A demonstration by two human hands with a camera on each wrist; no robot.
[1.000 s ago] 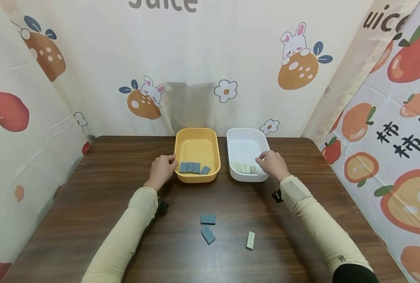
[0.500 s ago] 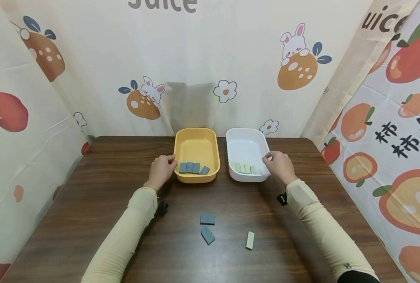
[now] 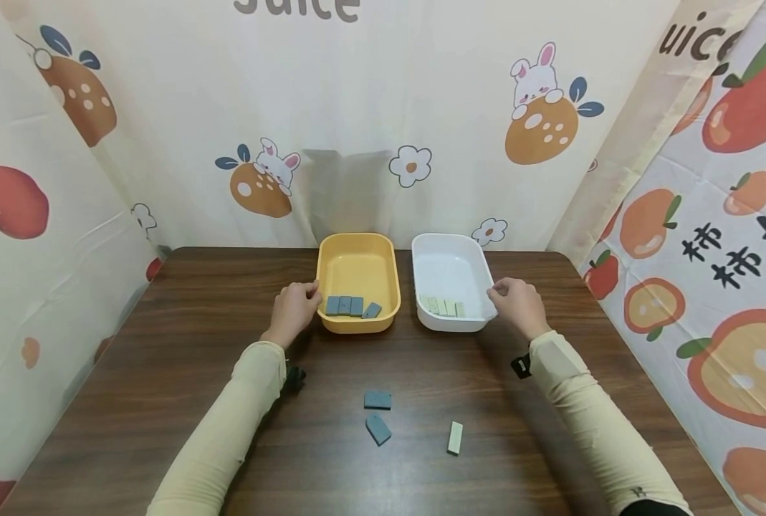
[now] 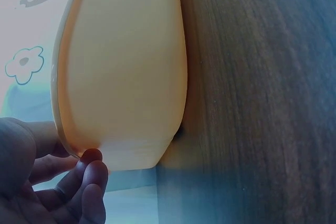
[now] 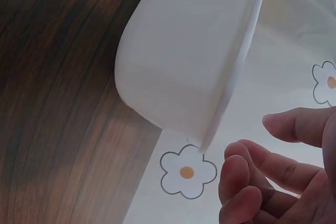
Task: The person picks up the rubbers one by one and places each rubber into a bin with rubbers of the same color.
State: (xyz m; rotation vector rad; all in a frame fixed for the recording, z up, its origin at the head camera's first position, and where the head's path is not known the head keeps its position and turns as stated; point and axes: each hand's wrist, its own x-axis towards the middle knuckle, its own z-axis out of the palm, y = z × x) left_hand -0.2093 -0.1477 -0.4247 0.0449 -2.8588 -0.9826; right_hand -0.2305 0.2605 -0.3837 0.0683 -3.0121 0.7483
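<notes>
My left hand (image 3: pixel 292 313) pinches the left rim of the yellow plastic bin (image 3: pixel 360 266); in the left wrist view its thumb and fingers (image 4: pixel 94 174) meet over the edge. Inside that bin, several blue-grey tiles (image 3: pixel 345 306) lie near the front. At the right side of the white plastic bin (image 3: pixel 450 266), my right hand (image 3: pixel 519 304) is close to the rim. The right wrist view shows its thumb and loosely bent fingers (image 5: pixel 233 174) apart, with nothing between them. Several pale green tiles (image 3: pixel 446 307) stand in a row within the white bin.
Two blue-grey tiles, one rectangular (image 3: pixel 377 400) and one with a pointed end (image 3: pixel 377 428), lie on the brown wooden table (image 3: pixel 228 416). To their right is a pale green tile (image 3: pixel 455 438). A printed curtain (image 3: pixel 370 107) hangs behind the bins.
My right hand has drawn back to the right, from over the pale green tiles to the white bin's right rim. The left hand has stayed at the yellow bin's rim.
</notes>
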